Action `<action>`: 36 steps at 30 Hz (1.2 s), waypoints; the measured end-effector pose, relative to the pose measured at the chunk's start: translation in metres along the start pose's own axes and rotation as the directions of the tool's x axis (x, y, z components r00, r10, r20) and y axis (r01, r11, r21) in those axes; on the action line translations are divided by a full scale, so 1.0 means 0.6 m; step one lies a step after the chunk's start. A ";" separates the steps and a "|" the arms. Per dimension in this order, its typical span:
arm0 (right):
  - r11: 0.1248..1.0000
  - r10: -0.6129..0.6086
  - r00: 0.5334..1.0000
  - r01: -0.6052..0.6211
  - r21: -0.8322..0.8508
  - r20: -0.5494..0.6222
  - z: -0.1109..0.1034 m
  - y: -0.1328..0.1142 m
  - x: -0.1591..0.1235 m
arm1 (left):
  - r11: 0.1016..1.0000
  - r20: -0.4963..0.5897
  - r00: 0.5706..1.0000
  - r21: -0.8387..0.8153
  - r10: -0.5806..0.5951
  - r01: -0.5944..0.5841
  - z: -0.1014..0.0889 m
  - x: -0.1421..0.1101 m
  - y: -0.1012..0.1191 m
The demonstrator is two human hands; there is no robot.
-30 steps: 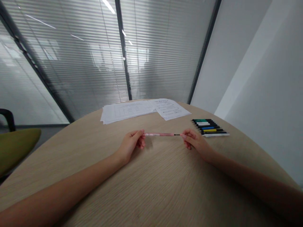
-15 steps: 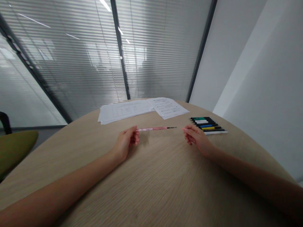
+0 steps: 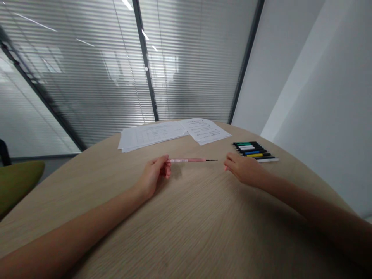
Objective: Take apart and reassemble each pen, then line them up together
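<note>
A slim pink pen (image 3: pixel 190 160) lies level above the table, its dark refill end bare and pointing right. My left hand (image 3: pixel 157 170) is closed on its left end, thumb and fingers pinching it. To the right of the bare end, a short gap away, my right hand (image 3: pixel 242 168) is closed with the palm turned down. A small pink piece (image 3: pixel 226 168) pokes out below its fingertips; most of it is hidden, perhaps a part of the pen.
Several pens in a row (image 3: pixel 251 151) lie just beyond my right hand, in black, green, white, blue and yellow. Printed paper sheets (image 3: pixel 154 135) are spread at the far side of the round wooden table (image 3: pixel 174 224). A green chair (image 3: pixel 21 182) stands at the left.
My right hand has rolled over, palm downward, so the pink piece now points down rather than toward the pen. My left hand and the pen have hardly moved.
</note>
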State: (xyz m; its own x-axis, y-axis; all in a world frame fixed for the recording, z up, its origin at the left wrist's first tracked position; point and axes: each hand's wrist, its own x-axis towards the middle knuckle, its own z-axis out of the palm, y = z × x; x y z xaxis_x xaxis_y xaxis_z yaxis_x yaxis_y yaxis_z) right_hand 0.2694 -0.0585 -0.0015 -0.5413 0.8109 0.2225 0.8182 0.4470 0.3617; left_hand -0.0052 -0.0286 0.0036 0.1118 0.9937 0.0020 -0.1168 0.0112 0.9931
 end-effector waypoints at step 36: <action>0.856 0.071 0.922 0.140 0.497 -0.381 -0.013 -0.028 0.001 | 0.996 0.031 0.999 0.072 0.043 -0.045 0.005 -0.007 -0.001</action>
State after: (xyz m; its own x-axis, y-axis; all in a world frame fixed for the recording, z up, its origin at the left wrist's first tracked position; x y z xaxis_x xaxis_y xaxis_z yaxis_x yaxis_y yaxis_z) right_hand 0.2541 -0.0685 -0.0002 -0.5152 0.6353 0.5753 0.7212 0.6840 -0.1096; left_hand -0.0026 -0.0328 0.0035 0.1376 0.9893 0.0481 -0.0506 -0.0415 0.9979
